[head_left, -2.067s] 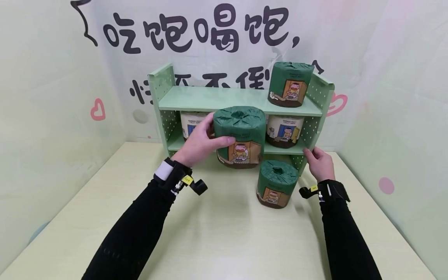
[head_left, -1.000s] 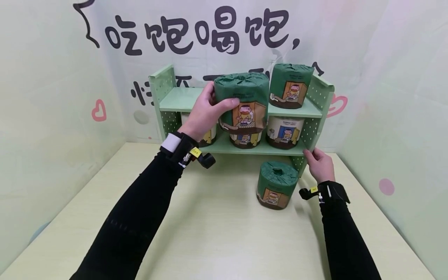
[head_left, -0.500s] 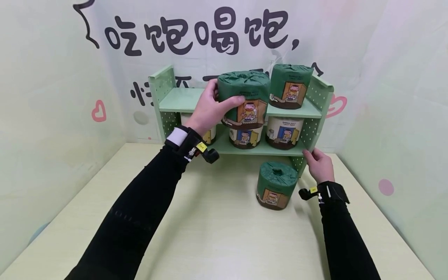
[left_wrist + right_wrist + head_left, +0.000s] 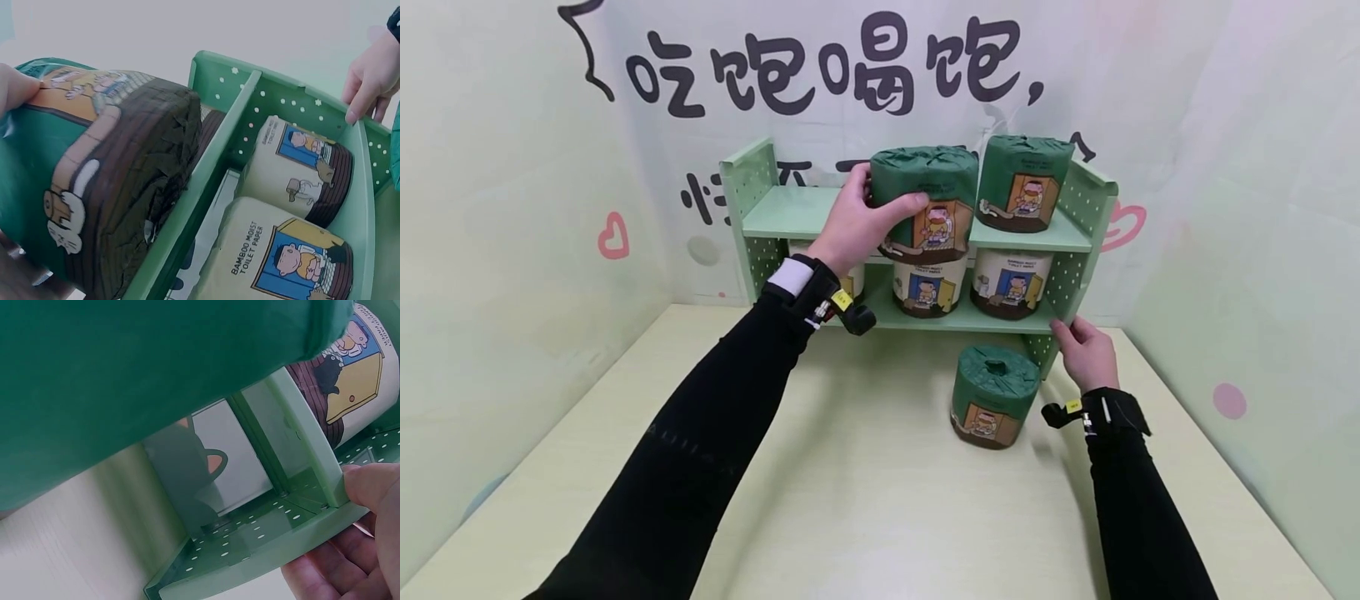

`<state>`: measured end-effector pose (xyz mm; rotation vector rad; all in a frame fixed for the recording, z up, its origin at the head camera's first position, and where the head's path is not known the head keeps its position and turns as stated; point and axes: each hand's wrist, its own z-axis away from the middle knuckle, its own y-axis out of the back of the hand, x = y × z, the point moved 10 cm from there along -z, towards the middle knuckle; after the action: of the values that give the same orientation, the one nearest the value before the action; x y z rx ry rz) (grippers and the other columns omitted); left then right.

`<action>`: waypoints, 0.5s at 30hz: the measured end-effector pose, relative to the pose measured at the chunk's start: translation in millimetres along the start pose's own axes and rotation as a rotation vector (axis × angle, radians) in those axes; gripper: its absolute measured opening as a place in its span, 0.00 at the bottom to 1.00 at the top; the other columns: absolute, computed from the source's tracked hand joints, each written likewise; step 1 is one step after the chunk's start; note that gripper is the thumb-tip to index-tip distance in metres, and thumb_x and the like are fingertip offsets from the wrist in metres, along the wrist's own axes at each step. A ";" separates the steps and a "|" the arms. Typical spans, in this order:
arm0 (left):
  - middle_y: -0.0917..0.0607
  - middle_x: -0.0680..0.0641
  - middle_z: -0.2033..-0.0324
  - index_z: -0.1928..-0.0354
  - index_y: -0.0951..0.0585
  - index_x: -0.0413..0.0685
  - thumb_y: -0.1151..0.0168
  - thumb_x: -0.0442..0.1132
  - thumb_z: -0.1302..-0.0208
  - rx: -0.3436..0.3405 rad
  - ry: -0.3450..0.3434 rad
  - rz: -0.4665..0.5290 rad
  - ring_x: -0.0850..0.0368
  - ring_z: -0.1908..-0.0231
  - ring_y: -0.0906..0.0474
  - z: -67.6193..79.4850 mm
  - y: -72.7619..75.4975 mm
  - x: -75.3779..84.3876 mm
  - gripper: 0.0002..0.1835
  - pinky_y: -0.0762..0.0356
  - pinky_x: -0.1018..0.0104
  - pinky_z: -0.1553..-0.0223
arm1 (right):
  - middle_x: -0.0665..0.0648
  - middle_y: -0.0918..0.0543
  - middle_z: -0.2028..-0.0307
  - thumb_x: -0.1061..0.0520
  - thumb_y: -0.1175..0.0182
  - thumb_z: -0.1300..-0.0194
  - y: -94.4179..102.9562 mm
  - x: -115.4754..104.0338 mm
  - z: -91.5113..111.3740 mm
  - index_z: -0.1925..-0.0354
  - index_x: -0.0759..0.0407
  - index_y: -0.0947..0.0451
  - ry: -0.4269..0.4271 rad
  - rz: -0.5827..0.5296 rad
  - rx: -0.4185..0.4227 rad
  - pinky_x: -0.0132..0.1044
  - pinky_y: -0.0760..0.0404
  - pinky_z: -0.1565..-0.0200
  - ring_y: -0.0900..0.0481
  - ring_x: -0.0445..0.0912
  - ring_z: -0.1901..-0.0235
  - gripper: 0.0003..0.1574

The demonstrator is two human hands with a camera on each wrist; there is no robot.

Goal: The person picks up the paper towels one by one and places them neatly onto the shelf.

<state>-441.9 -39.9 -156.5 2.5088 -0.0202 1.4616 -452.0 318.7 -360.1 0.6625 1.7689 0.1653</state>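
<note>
My left hand (image 4: pixel 863 218) grips a green-wrapped toilet paper roll (image 4: pixel 917 187), thumb across its front. The roll overlaps the front edge of the light green shelf rack's (image 4: pixel 793 212) top board, tilted in the left wrist view with its brown base (image 4: pixel 156 144) near the board edge. My right hand (image 4: pixel 1086 354) pinches the rack's right side panel at the middle board, thumb and fingers wrapping its edge in the right wrist view. Another green toilet paper roll (image 4: pixel 1026 185) stands at the top board's right end.
Cream toilet paper rolls stand on the middle board, including one at the right (image 4: pixel 1011 285) and one in the centre (image 4: pixel 929 287); the left one is partly hidden. A green roll (image 4: pixel 994 398) stands on the table (image 4: pixel 880 500), before the rack's lower right.
My left hand has lifted the green toilet paper roll from before the middle board to the top board, then shifted it slightly right and back. The right hand keeps its hold on the rack.
</note>
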 end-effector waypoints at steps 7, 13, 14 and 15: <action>0.27 0.47 0.44 0.32 0.36 0.51 0.30 0.56 0.41 0.013 0.028 -0.035 0.56 0.47 0.28 -7.4 4.5 -5.4 0.40 0.24 0.58 0.47 | 0.64 0.19 0.47 0.40 0.49 0.24 0.1 0.1 -0.2 0.36 0.60 0.26 -0.002 0.001 0.000 0.55 0.27 0.44 0.25 0.53 0.48 0.32; 0.29 0.47 0.42 0.30 0.38 0.49 0.28 0.56 0.42 0.040 0.045 -0.080 0.57 0.46 0.29 -13.7 7.5 -6.8 0.43 0.25 0.62 0.46 | 0.64 0.19 0.48 0.40 0.48 0.24 0.1 0.5 -0.9 0.36 0.59 0.26 -0.004 -0.003 0.002 0.55 0.27 0.45 0.25 0.53 0.48 0.31; 0.30 0.47 0.42 0.30 0.40 0.49 0.28 0.56 0.42 0.052 0.057 -0.085 0.57 0.46 0.30 -14.5 8.9 -7.9 0.45 0.25 0.63 0.45 | 0.63 0.19 0.48 0.40 0.48 0.24 0.1 0.6 -1.0 0.36 0.59 0.26 -0.005 -0.001 0.004 0.54 0.27 0.45 0.25 0.52 0.48 0.31; 0.31 0.47 0.42 0.30 0.41 0.48 0.28 0.56 0.43 0.066 0.068 -0.091 0.58 0.46 0.31 -14.9 10.5 -9.0 0.46 0.25 0.63 0.45 | 0.63 0.19 0.48 0.40 0.48 0.24 0.2 0.8 -0.8 0.36 0.59 0.25 -0.008 -0.002 0.007 0.54 0.27 0.45 0.25 0.52 0.49 0.31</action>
<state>-460.5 -47.9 -155.2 2.4740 0.1551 1.5333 -452.9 319.4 -360.5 0.6655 1.7631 0.1556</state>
